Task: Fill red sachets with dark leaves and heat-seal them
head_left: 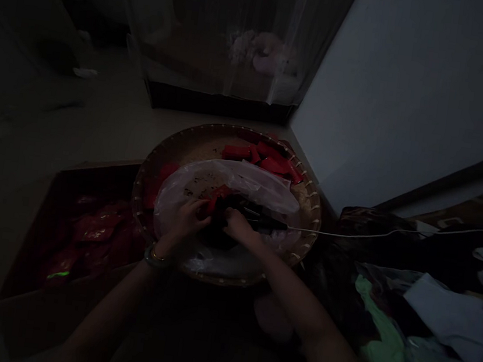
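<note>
In the dim head view, a round woven tray (pixel 313 219) holds a spread-out clear plastic bag (pixel 263 179) with dark loose bits scattered by it. My left hand (pixel 190 217), a bracelet at its wrist, curls its fingers at the lower edge of a small red packet (pixel 219 192). Close beside it, my right hand (pixel 238 226) is closed in front of a dark mass; what it grips is too dark to make out. A black corded device (pixel 269 222) lies just right of that hand, its white cord (pixel 358 236) running off to the right.
More red packets (pixel 270 160) lie along the tray's far right side. Left of the tray stands an open box (pixel 25 254) of red packets. A white panel (pixel 411 90) rises at the right, above heaped clothes and bags (pixel 439 323). A sheer curtain (pixel 219 78) hangs behind.
</note>
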Available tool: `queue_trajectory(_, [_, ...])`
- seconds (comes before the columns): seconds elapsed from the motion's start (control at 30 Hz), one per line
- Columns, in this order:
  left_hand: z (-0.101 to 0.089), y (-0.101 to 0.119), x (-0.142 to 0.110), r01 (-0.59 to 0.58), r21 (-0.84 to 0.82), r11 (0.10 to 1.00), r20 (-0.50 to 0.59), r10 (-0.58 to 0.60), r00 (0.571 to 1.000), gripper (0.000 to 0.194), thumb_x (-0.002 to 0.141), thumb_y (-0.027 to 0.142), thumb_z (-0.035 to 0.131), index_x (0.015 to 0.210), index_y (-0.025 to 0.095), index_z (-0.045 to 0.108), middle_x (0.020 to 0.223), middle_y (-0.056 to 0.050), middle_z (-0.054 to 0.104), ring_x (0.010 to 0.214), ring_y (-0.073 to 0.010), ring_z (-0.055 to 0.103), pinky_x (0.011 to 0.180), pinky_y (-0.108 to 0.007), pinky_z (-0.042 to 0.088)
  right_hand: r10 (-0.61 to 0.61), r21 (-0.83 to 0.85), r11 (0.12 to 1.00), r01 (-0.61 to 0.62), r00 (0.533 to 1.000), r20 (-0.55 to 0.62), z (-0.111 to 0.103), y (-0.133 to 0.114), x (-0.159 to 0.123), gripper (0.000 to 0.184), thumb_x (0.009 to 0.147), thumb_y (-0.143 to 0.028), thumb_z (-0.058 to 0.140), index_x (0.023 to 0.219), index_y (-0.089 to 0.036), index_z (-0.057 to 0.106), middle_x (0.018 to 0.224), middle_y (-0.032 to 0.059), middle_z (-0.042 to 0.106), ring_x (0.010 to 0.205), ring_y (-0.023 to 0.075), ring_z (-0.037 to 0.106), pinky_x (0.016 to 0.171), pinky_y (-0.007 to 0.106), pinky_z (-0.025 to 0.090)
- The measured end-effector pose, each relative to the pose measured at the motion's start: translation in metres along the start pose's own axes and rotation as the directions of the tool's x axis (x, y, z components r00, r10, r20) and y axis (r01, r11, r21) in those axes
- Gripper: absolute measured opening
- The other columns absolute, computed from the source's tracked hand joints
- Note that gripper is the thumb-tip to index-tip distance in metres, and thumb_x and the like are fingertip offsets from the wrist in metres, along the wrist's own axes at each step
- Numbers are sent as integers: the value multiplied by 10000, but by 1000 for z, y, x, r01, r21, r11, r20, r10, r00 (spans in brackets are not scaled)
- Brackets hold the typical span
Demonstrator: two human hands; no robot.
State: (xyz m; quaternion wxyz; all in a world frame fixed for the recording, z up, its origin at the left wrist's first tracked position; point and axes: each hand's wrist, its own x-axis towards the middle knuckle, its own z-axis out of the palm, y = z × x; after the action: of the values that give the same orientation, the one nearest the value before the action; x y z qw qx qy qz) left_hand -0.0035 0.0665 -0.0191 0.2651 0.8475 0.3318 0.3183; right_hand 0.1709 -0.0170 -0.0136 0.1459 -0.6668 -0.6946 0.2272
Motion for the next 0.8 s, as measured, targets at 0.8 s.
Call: queue_trajectory(0.8, [3,-4,-1,0,-47,999,59,3,998,427,733,274,673,1146,187,607,1056,-84,660,911,-218,634,784,-350,532,282,610,783,-122,943,-174,-57,7,-19,190,688,-169,625,852,-139,715,732,8,696,553,109,622,553,205,468])
